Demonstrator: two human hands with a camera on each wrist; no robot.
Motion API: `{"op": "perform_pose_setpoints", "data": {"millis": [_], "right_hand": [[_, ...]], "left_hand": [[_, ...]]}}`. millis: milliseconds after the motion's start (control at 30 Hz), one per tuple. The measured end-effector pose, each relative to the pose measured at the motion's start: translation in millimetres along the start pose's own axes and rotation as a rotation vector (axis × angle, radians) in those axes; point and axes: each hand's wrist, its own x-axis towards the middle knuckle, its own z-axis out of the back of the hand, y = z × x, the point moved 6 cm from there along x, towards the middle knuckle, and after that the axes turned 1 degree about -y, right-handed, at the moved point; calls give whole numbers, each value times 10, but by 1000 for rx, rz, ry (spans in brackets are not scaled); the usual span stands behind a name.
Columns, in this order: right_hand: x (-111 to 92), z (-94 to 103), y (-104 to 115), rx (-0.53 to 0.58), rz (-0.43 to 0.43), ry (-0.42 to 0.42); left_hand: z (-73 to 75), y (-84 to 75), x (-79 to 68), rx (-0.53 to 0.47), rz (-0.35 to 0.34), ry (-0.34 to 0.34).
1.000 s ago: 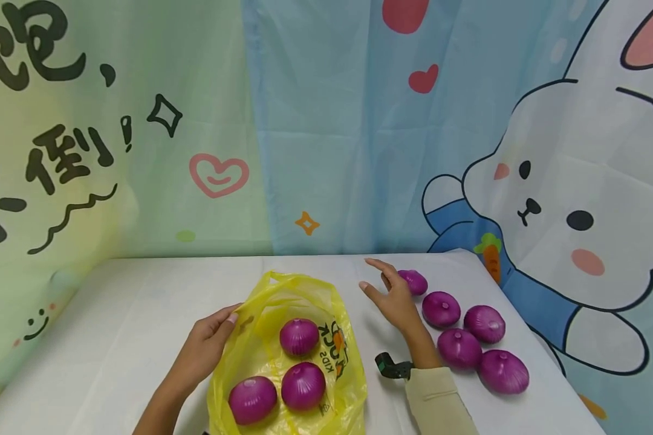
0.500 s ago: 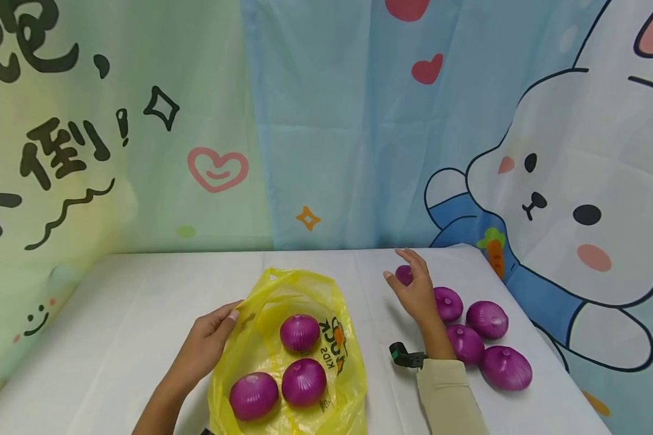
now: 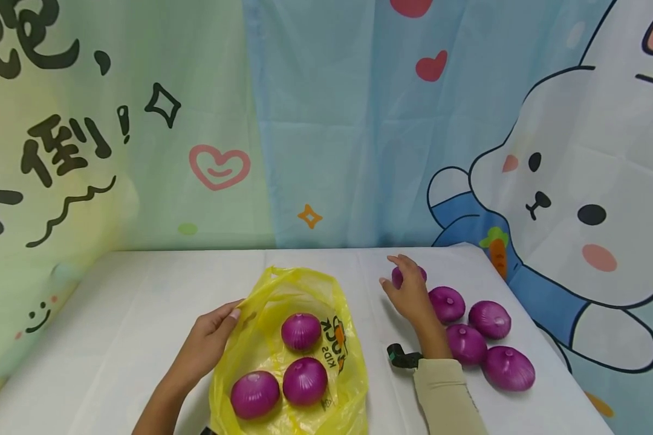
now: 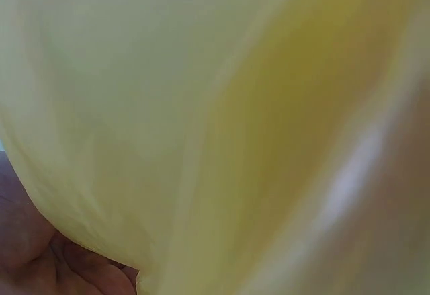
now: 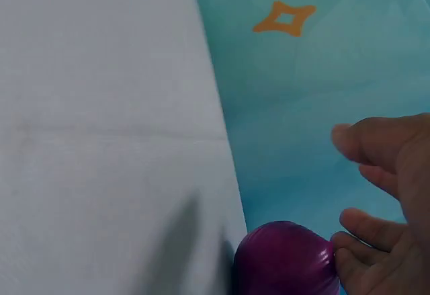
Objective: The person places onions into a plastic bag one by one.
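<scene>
Likely under half done: three onions (image 3: 305,381) lie in the bag (image 3: 352,362), its left rim pinched by the left hand (image 3: 214,335); five are left on the surface (image 3: 130,314) at right. The right hand (image 3: 412,297), fingers apart, is at the farthest onion (image 5: 282,261).

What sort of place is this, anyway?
Probably an indoor spot set up for a demonstration, though home or studio I can't tell: a cartoon curtain hangs behind a white-covered table, which bears purple onions and a yellow bag.
</scene>
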Motion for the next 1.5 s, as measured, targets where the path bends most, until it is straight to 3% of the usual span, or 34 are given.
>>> {"op": "perform_pose_setpoints", "data": {"millis": [67,167,300,467,567,933,1233,1500], "right_hand": [[-2,-19,34,-19,52,0],[-3,11,56,-15,86,-70],[-9,57,23,-53,27,-126],[-28,-17,-65,-142,-118,30],[-41,-59,-96,-186,-157,98],[-55,-114,-108,-305,-190,160],[-53,-107,-1,-208,-165,144],[-18,39,424,-15,-30,70]], "left_hand": [[-2,0,-2,3,3,0],[-11,-10,-2,-5,-1,7],[-17,-24,0,-11,-6,16],[-16,-5,6,-4,4,17],[-11,9,8,-4,8,16],[6,4,-1,-12,17,9],[8,21,-6,5,14,0],[28,13,-4,7,-7,-3]]}}
